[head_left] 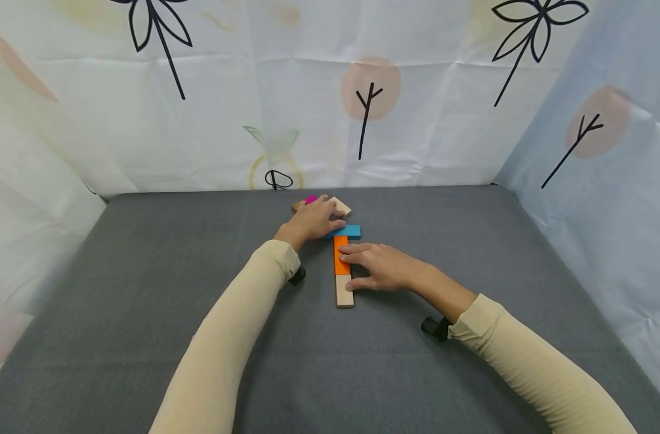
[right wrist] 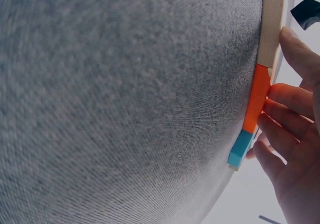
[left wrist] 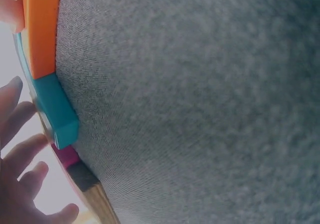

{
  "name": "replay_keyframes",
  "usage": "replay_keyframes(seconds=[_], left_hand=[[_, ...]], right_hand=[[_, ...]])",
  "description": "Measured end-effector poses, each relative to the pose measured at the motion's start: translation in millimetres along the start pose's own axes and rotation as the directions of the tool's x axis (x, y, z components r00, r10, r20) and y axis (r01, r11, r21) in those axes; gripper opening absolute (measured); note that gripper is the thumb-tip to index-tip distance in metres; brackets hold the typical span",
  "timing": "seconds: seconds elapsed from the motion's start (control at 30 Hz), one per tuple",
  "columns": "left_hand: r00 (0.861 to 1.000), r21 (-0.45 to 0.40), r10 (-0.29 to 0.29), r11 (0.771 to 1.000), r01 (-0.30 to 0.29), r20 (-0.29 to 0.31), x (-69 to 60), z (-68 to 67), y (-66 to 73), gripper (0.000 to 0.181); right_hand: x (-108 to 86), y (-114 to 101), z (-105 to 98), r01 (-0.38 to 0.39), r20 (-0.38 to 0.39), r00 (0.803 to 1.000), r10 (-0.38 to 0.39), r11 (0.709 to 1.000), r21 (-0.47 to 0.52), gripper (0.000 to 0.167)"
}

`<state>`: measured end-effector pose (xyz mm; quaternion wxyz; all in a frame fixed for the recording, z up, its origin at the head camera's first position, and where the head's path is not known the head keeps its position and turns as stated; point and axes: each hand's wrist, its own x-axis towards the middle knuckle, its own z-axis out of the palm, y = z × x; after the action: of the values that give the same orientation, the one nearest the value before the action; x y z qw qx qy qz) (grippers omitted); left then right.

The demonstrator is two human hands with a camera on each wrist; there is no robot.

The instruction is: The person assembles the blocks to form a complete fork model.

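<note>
Orange block (head_left: 342,268), long axis running toward the surface's (head_left: 91,301) far edge, is meeting the nearer right hand's (head_left: 383,266) straight, ungrasping fingers (head_left: 358,257); the left hand's (head_left: 312,219) are spreading loosely.

An orange block (head_left: 339,265), a blue block (head_left: 354,232), 2 cream sleeves (head_left: 229,319), a grey tabletop (head_left: 118,313) and a white plant-printed backdrop (head_left: 313,48) show.

Flat orange block (head_left: 341,267) lies end-to-end with pale block (head_left: 344,297), touching crosswise blue block (head_left: 354,231).

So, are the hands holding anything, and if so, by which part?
Nothing appears held: the right hand touches the orange rectangular block; the left hand lies by the blue rectangular block.
</note>
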<state>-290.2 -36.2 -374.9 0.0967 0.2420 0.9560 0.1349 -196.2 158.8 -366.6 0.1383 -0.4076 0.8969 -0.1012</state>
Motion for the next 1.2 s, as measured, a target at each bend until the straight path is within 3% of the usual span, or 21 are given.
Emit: replay_keyframes(seconds=[0.1, 0.23, 0.43, 0.57, 0.67, 1.2], left_hand=[[1.0, -0.028, 0.012, 1.0, -0.013, -0.011, 0.1, -0.9, 0.4, 0.042], [0.997, -0.039, -0.019, 0.999, 0.016, -0.078, 0.8, 0.7, 1.8, 0.04], [0.972, -0.002, -0.089, 0.996, 0.091, -0.219, 5.5, 7.7, 4.9, 0.028], [0.959, 0.01, -0.122, 0.992, 0.129, -0.257, 9.2, 9.8, 9.2, 0.028], [0.956, 0.022, -0.132, 0.99, 0.143, -0.262, 11.1, 10.9, 11.7, 0.027], [0.972, 0.0, -0.122, 0.992, 0.124, -0.203, 13.9, 14.4, 18.5, 0.019]], right_hand=[[-0.2, 0.6, 0.7, 0.003, -0.008, 1.0, -0.003, 1.0, 0.003, 0.066], [-0.5, 0.8, 1.4, 0.011, -0.019, 1.0, -0.011, 1.0, 0.001, 0.066], [-0.3, 0.2, 1.4, 0.009, -0.022, 1.0, -0.009, 1.0, 0.002, 0.066], [-0.2, 0.2, 1.6, 0.01, -0.026, 1.0, -0.011, 1.0, -0.001, 0.066], [-0.2, -0.1, 1.6, 0.013, -0.027, 1.0, -0.013, 1.0, -0.004, 0.065], [0.1, -1.6, 0.9, 0.004, -0.021, 1.0, -0.004, 1.0, -0.009, 0.065]])
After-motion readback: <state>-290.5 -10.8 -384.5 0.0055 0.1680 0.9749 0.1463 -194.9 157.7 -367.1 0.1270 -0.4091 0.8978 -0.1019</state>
